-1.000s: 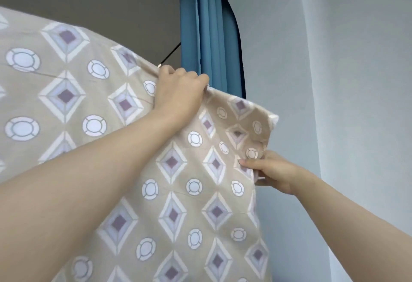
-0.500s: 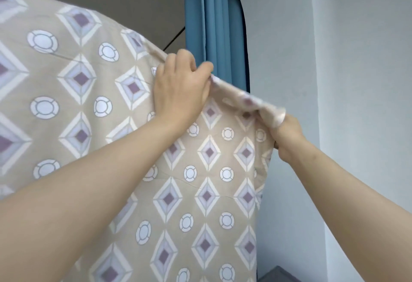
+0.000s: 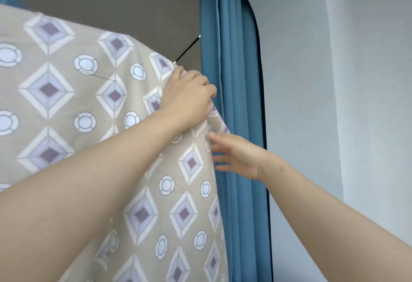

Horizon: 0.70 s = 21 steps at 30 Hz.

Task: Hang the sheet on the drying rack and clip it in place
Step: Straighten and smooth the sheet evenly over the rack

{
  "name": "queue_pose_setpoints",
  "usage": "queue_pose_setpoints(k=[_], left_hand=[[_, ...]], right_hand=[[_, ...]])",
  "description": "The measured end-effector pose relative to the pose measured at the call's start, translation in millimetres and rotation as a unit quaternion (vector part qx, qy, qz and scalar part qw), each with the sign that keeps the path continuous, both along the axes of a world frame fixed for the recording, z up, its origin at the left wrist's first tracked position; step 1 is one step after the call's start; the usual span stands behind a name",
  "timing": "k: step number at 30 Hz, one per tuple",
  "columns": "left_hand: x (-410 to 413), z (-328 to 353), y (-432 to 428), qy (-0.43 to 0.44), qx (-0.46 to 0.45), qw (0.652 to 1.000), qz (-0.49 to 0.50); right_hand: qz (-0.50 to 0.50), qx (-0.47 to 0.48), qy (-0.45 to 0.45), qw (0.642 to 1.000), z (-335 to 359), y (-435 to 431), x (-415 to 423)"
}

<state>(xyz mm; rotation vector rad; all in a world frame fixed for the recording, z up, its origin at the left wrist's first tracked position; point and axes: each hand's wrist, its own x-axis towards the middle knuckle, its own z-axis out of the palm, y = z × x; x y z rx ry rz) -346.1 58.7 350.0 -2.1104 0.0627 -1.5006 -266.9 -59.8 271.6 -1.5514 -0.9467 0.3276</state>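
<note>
Two hands at sheet's right end, centre frame. My left hand [image 3: 187, 96] curled over top edge of sheet [image 3: 89, 103], gripping fold, I judge to stop cloth sliding off its support. Rack itself hidden under fabric. My right hand [image 3: 236, 156] open, fingers straight and spread, tips at sheet's side edge just below left hand, likely to smooth hem. Sheet fills left half of frame, hanging down. Thin dark line [image 3: 187, 49] upper centre runs toward blue curtain [image 3: 234, 81]; cannot tell if rack part. No clip visible; clipping not yet done.

single head view, close behind raised arms, facing forward, slightly upward at sheet [image 3: 89, 107].
</note>
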Motion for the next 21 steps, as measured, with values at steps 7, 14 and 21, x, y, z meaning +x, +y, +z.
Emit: queue_pose_setpoints(k=[7, 14, 21], left_hand=[[-23.5, -28.1, 17.8, -0.027, 0.041, 0.996, -0.071], [-45.9, -82.0, 32.0, -0.084, -0.030, 0.988, -0.124], [-53.8, -169.9, 40.4, -0.060, -0.118, 0.981, -0.143]], right_hand=[[-0.132, 0.065, -0.151, 0.977, -15.3, 9.6, -5.5], [-0.035, 0.040, -0.041, 0.998, -59.7, 13.7, -6.3], [-0.063, 0.054, -0.030, 0.996, -104.1, 0.1, -7.4]])
